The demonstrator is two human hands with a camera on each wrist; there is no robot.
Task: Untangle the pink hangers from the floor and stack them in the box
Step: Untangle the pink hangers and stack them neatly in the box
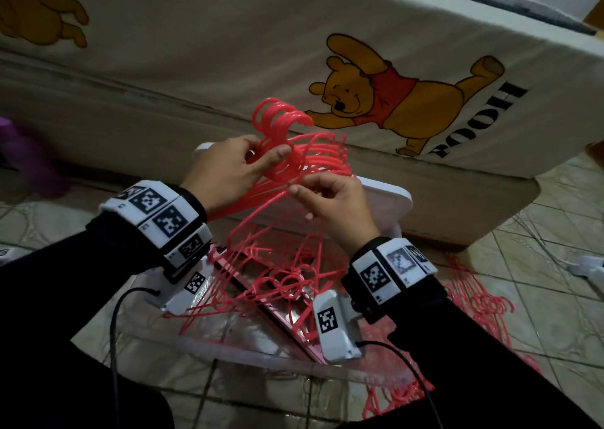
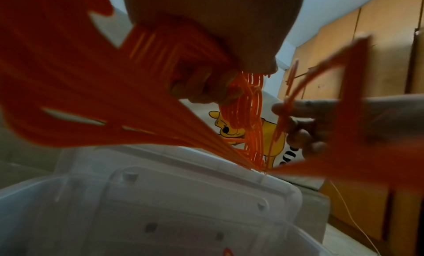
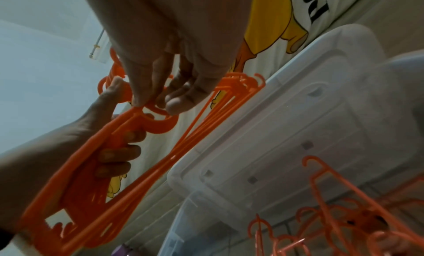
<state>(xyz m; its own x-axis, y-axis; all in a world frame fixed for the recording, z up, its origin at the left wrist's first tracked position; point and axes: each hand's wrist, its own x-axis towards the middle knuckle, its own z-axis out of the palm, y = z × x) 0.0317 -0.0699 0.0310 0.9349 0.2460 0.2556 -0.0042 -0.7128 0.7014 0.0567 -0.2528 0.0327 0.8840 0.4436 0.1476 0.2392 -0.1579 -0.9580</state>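
My left hand (image 1: 261,154) grips a bundle of several pink hangers (image 1: 313,154) by their necks, hooks pointing up, above the box. My right hand (image 1: 301,187) pinches a single pink hanger (image 1: 261,209) at its neck, right beside the bundle. In the right wrist view the right fingertips (image 3: 137,100) pinch a hook (image 3: 160,117) while the left hand (image 3: 114,151) clasps the bundle (image 3: 96,183). The left wrist view shows the left fingers (image 2: 206,91) wrapped round the bundle (image 2: 247,118). A clear plastic box (image 1: 294,368) below holds a loose tangle of hangers (image 1: 277,281).
The white lid (image 1: 385,200) leans behind the box against a bed with a cartoon bear sheet (image 1: 376,101). More pink hangers (image 1: 483,298) lie on the tiled floor to the right. A purple object (image 1: 26,154) sits at the far left. Black cables trail from both wristbands.
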